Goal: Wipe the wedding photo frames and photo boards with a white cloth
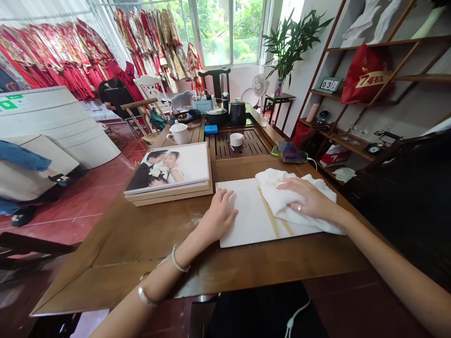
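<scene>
A white flat album cover (248, 220) lies on the wooden table (148, 239) in front of me. My left hand (217, 217) rests flat on its left edge, fingers stretched out. My right hand (307, 197), a ring on one finger, presses flat on a white cloth (282, 199) bunched over the cover's right side. A tan strip (269, 213) runs down the cover beside the cloth.
A photo album on a wooden box (171, 176) sits to the left. Behind are a white cup (179, 134), a tea tray with a small bowl (236, 139), kettles, a phone (291, 152). Shelves stand right, red garments hang at back left, a person's legs at far left.
</scene>
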`<state>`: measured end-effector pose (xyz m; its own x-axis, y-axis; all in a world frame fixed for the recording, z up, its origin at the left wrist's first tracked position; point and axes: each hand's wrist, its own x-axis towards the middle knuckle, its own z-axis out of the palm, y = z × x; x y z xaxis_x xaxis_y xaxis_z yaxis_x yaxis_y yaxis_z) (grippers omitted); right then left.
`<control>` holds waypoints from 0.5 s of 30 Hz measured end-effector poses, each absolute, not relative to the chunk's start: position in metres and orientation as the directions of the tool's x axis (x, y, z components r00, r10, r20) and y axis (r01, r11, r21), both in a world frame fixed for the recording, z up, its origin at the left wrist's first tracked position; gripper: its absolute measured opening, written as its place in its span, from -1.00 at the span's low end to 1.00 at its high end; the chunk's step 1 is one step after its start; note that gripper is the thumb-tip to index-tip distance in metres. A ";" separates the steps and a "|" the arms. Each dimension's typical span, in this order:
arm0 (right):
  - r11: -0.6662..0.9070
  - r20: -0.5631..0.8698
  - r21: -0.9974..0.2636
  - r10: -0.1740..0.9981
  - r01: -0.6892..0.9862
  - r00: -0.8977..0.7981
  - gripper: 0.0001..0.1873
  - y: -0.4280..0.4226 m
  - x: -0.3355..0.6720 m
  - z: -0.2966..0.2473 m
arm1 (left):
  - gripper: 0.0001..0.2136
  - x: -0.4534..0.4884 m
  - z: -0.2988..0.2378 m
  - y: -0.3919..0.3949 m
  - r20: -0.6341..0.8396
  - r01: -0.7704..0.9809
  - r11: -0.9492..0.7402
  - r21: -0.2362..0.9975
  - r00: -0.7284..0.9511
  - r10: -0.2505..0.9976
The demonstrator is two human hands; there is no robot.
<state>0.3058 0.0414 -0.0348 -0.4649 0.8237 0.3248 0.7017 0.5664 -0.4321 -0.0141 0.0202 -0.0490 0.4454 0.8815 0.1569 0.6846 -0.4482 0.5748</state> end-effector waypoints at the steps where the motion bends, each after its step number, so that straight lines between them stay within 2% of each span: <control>1: 0.576 0.304 -0.441 0.818 0.688 -0.489 -0.49 0.031 0.308 -0.032 | -0.54 -0.014 -0.049 0.020 0.150 0.689 -0.442 0.575 0.442 0.884; 5: 0.578 0.182 -0.503 0.798 0.643 -0.575 -0.50 -0.003 0.318 -0.020 | -0.56 -0.014 -0.050 0.020 0.169 0.693 -0.455 0.560 0.442 0.881; 9: 0.520 0.095 -0.553 0.816 0.651 -0.570 -0.54 -0.009 0.324 -0.015 | -0.55 -0.015 -0.052 0.020 0.174 0.699 -0.462 0.547 0.444 0.879; 15: 0.525 0.203 -0.564 0.837 0.638 -0.509 -0.47 0.039 0.309 -0.024 | -0.54 -0.015 -0.049 0.019 0.160 0.704 -0.431 0.564 0.419 0.894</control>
